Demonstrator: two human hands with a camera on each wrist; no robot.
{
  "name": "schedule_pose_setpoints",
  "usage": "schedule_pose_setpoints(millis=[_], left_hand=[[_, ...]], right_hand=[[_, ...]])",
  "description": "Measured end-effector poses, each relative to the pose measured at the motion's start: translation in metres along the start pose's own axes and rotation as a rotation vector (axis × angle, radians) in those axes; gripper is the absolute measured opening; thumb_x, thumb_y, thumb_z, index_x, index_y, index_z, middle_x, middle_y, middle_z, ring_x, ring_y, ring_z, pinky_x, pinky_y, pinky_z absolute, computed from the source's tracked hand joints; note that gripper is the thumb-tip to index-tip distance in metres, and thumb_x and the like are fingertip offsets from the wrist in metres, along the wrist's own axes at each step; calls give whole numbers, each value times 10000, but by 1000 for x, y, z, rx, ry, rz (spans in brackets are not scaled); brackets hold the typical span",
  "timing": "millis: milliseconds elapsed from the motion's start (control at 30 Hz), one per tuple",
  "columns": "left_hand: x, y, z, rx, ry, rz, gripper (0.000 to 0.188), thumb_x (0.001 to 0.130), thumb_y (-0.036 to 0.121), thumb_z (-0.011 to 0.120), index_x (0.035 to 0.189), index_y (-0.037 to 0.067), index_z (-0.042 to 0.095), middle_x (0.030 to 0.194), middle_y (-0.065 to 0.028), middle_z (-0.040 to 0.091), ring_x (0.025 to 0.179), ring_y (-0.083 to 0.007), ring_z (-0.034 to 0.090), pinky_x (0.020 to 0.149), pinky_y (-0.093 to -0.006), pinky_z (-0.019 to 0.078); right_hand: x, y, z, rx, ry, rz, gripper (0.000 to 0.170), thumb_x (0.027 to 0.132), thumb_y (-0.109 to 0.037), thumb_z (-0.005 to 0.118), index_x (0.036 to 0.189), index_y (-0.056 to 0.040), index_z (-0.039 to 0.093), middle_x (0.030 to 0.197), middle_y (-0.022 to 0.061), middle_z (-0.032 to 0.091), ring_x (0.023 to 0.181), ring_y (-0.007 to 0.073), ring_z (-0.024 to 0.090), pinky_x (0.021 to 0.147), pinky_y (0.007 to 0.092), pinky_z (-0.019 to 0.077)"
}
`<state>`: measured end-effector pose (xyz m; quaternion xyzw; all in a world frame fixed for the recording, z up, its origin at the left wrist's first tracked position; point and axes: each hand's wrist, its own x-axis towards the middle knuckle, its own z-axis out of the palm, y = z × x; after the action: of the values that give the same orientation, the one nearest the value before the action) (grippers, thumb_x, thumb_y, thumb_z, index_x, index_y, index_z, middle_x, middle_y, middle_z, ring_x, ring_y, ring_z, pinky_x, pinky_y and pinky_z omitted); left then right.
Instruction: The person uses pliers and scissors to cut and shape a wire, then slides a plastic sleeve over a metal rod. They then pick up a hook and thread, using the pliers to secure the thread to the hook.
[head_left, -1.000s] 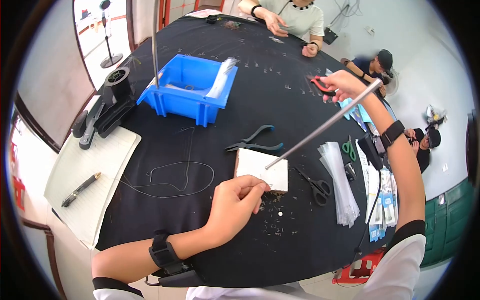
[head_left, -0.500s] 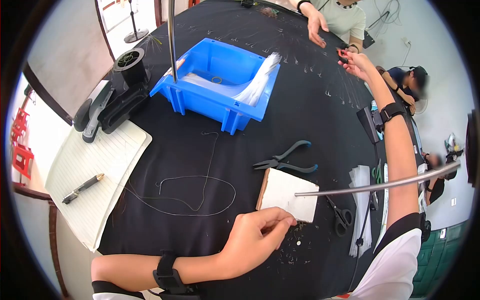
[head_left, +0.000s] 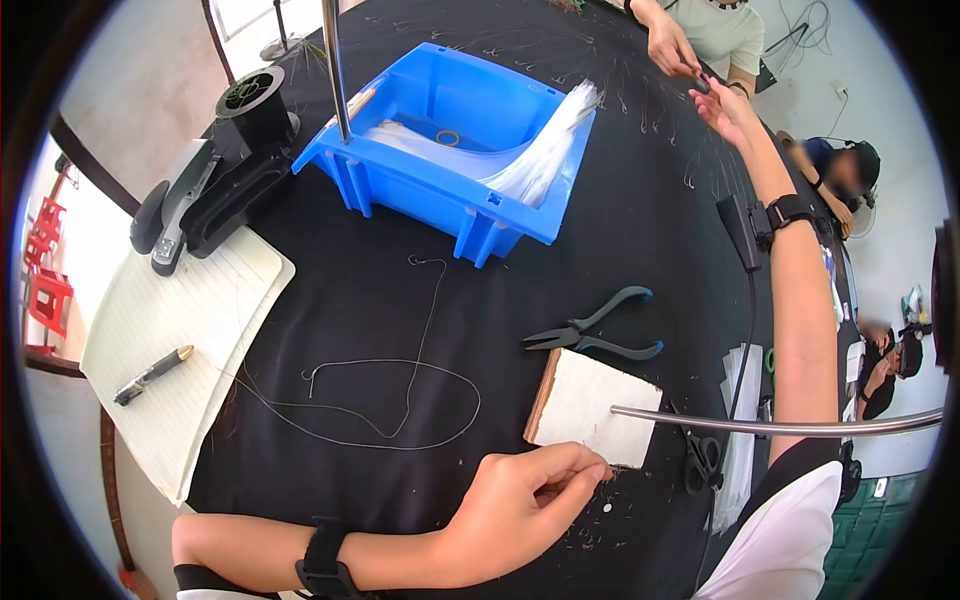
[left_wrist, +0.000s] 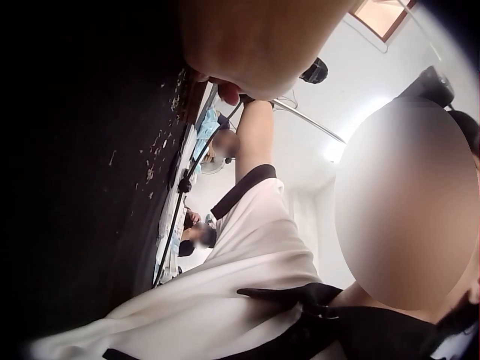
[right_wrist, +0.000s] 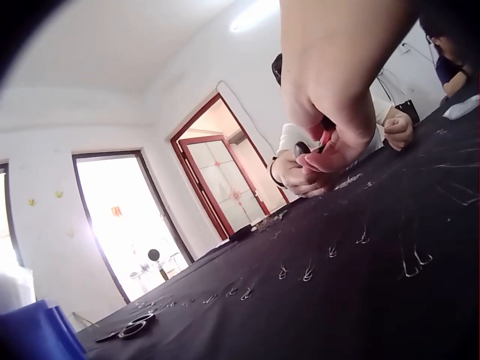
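Note:
My left hand (head_left: 530,510) lies low on the table by the near corner of a white-topped block (head_left: 590,405), thumb and forefinger pinching something thin and tiny, mostly hidden by the fingertips. My right hand (head_left: 728,112) reaches far across the table, holding red-and-black pliers (right_wrist: 327,136) largely covered by its fingers. Another person's hand (head_left: 672,45) meets it there, fingers at the pliers. Blue-tipped pliers (head_left: 600,330) lie behind the block, black scissors (head_left: 702,462) to its right. A metal rod (head_left: 780,428) crosses above the block.
A blue bin (head_left: 400,190) holds clear plastic strips. Left of it are a black spool (head_left: 255,105), a stapler (head_left: 185,205) and a notebook (head_left: 215,290) with a pen (head_left: 153,375). A looped line (head_left: 440,435) lies mid-table. Several fish hooks (right_wrist: 307,271) dot the far cloth.
My right hand has stretched forward with the red pliers to the other person's hand, which came over to meet it. The left hand keeps its pinch by the block; the view has shifted.

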<state>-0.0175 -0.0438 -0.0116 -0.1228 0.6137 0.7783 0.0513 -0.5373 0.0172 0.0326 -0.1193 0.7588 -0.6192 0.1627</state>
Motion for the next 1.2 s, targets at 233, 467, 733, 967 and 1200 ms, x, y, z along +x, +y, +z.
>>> schedule_pose_setpoints(millis=[233, 467, 733, 967, 1200], left_hand=[[-1, 1, -2, -27, -7, -13, 167, 915, 76, 531, 946, -47, 640, 572, 17, 526, 531, -8, 452, 511, -185, 362], [-2, 0, 0, -79, -13, -15, 183, 923, 75, 509, 971, -57, 626, 595, 7, 522, 543, -27, 450, 514, -193, 349], [0, -8, 1, -69, 2, 107, 173, 915, 77, 524, 918, -50, 642, 598, 3, 529, 524, -37, 450, 485, -190, 322], [0, -5, 3, 9, 17, 160, 184, 910, 103, 528, 881, -38, 642, 557, 17, 500, 513, -32, 426, 497, -196, 302], [2, -6, 1, 66, 27, 208, 195, 897, 100, 514, 893, -46, 644, 530, 10, 506, 495, -24, 418, 486, -206, 307]], right_hand=[[-96, -11, 55, -609, -264, 216, 470, 927, -452, 475, 1003, 5, 551, 895, 144, 656, 810, 190, 657, 648, 280, 542], [-249, 1, 82, -1081, -733, -708, 317, 738, -242, 710, 885, -44, 512, 863, 133, 572, 845, 294, 590, 701, 370, 471], [-295, 25, 78, -1070, -775, -949, 170, 721, -159, 675, 813, -78, 557, 994, 78, 550, 937, 264, 544, 764, 375, 472], [-297, 29, 82, -1094, -723, -977, 296, 741, -301, 698, 698, -74, 512, 963, 82, 562, 945, 268, 541, 768, 386, 470], [-294, 55, 76, -1211, -503, -1144, 157, 823, -182, 591, 874, -42, 543, 1021, 119, 516, 930, 283, 517, 778, 383, 457]])
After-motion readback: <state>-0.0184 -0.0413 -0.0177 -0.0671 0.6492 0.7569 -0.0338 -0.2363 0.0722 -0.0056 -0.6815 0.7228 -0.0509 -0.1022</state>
